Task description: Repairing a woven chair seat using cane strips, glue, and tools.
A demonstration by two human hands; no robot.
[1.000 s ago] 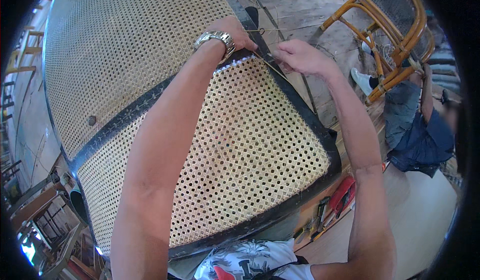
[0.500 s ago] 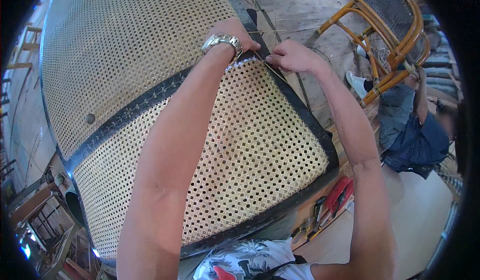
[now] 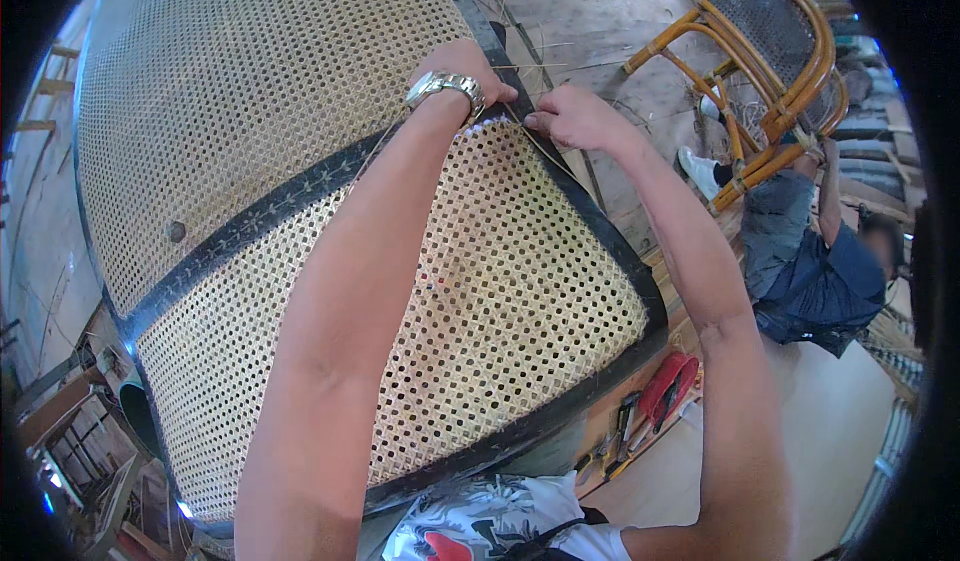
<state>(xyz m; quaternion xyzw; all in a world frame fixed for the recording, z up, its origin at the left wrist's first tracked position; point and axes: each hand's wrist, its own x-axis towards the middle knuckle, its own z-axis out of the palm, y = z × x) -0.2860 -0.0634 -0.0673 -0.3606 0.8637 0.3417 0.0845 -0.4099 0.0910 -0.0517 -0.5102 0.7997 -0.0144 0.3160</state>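
Note:
A large panel of woven cane [image 3: 500,291] lies in front of me, edged and crossed by a dark frame [image 3: 250,223]. My left hand [image 3: 466,69], with a metal watch [image 3: 445,86] at its wrist, bends over the dark edge where the crossbar meets the right side. Its fingers are curled down and partly hidden; a fingertip shows beside the edge. Just to the right, my right hand [image 3: 580,119] has thumb and fingers pinched on a thin cane strand [image 3: 563,164], which trails along the frame. The inner end of the strand is too fine to follow.
At the upper right stands a rattan chair [image 3: 770,41], with a person in dark clothes [image 3: 810,281] seated beside it. A red pouch [image 3: 668,386] and hand tools [image 3: 622,431] lie by the panel's near right corner. Wooden scraps [image 3: 85,441] fill the lower left.
The whole view has shifted slightly, with the panel and chair a little further left. Both hands keep nearly the same place at the frame's edge; the right fingers have moved only slightly.

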